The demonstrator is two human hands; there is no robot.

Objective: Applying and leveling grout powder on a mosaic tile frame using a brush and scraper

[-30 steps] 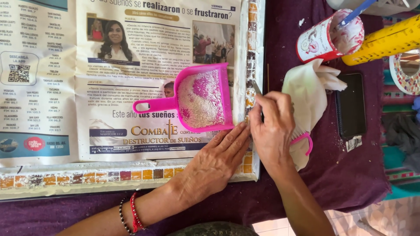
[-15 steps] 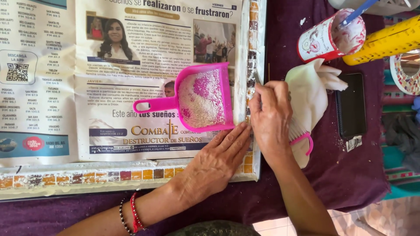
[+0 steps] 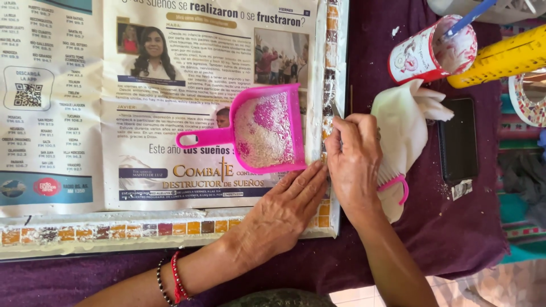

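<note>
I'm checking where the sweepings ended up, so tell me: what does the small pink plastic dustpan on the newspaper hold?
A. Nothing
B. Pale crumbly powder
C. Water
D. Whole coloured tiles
B: the small pink plastic dustpan has a layer of pale crumbly powder spread over its pan, lying on the newspaper beside the mosaic tile border.

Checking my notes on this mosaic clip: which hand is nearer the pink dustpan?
Left. The left hand lies flat, fingertips by the pink dustpan's lower corner; the right hand sits beyond the tile border.
</note>
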